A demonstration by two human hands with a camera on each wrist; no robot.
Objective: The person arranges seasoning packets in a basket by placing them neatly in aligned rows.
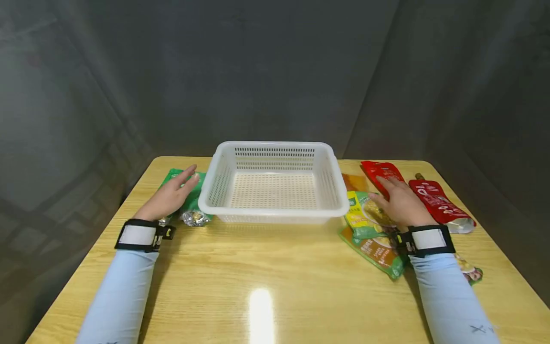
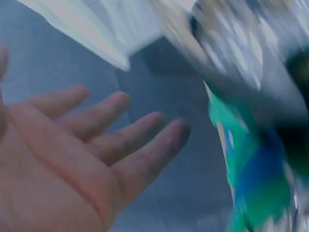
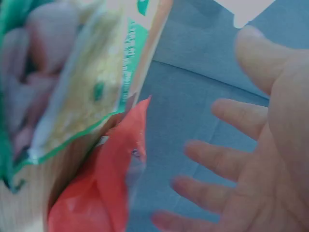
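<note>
Both sleeved forearms reach forward, the left hand (image 1: pixel 172 193) spread flat over a green packet (image 1: pixel 189 198) beneath it, the right hand (image 1: pixel 397 200) spread over a yellow-green pouch (image 1: pixel 365 215) under its fingers, where slick overlapping wrappers could slide when gripped.

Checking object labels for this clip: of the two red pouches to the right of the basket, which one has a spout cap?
The outer red pouch, nearest the table's right edge; a small cap shows at its far end. The other red pouch, beside the right hand, shows none.
</note>
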